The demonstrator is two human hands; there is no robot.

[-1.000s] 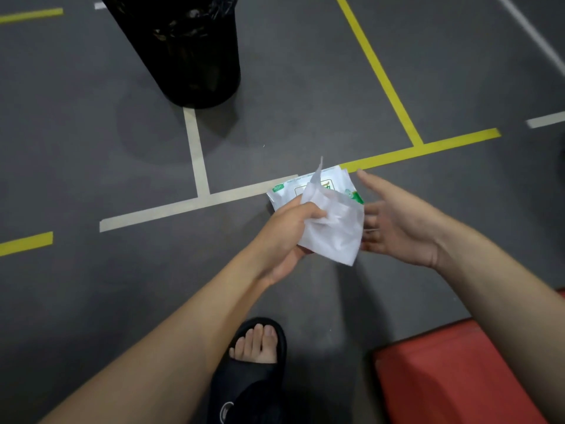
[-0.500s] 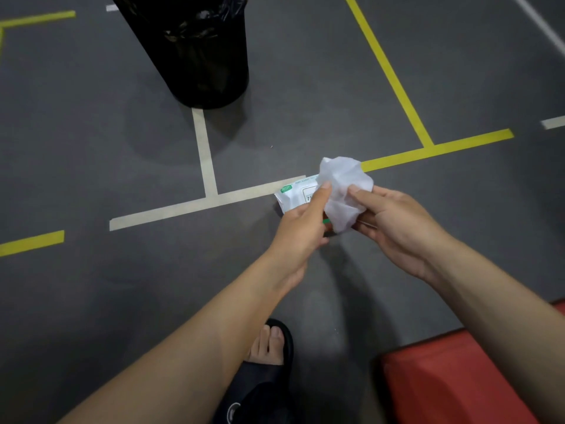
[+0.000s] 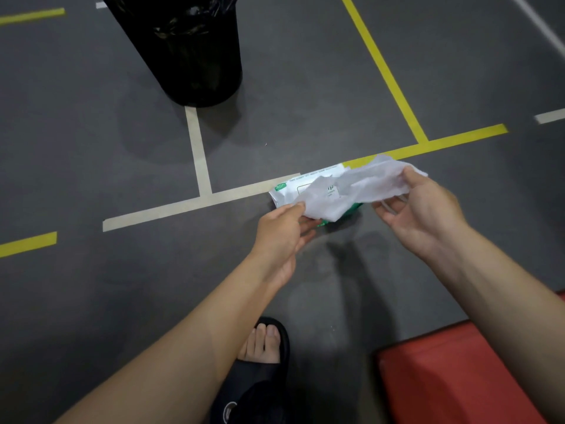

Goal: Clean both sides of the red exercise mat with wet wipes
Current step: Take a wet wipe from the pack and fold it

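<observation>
Red mat [image 3: 452, 377] low at the right, partly out of view, not yet touched by a wipe.

Likely step: spreading out a fresh wipe before wiping. Dark floor [image 3: 305, 87] open between mat and black bin [image 3: 189, 50]; sandalled foot [image 3: 260, 362] just left of the mat's edge. Wipe pack [image 3: 287, 191] behind the wipe; whether held cannot be told. Wipe [image 3: 360, 191] stretched between right hand [image 3: 425, 215] and left hand [image 3: 281, 234], each pinching one end. Next: carry down onto the mat, flattened.
</observation>
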